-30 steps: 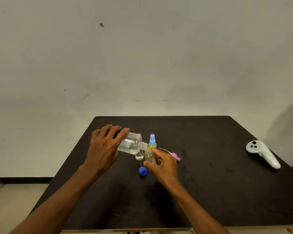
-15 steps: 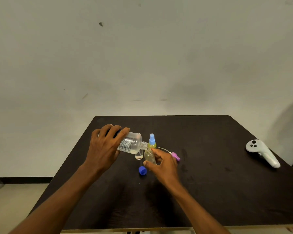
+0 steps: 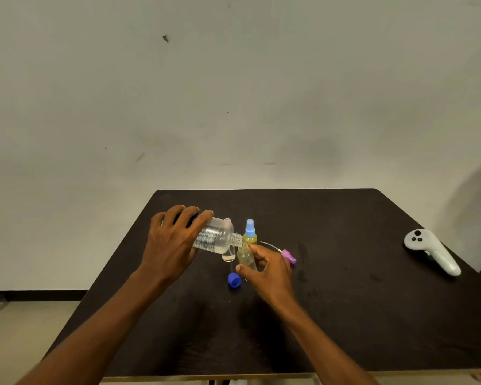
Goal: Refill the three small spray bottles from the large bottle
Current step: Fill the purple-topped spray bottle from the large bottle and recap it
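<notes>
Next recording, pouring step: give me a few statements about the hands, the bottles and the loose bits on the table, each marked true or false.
1. The left hand holds the large bottle tipped, its neck at the mouth of the small open bottle. True.
2. The right hand lies flat on the table, holding nothing. False: it grips the small open bottle.
3. The blue cap is screwed onto the large bottle. False: it lies on the table beside the right hand.
4. A blue-topped spray bottle stands upright behind the small open bottle. True.
5. The white controller lies at the table's left side. False: it lies at the right side.
</notes>
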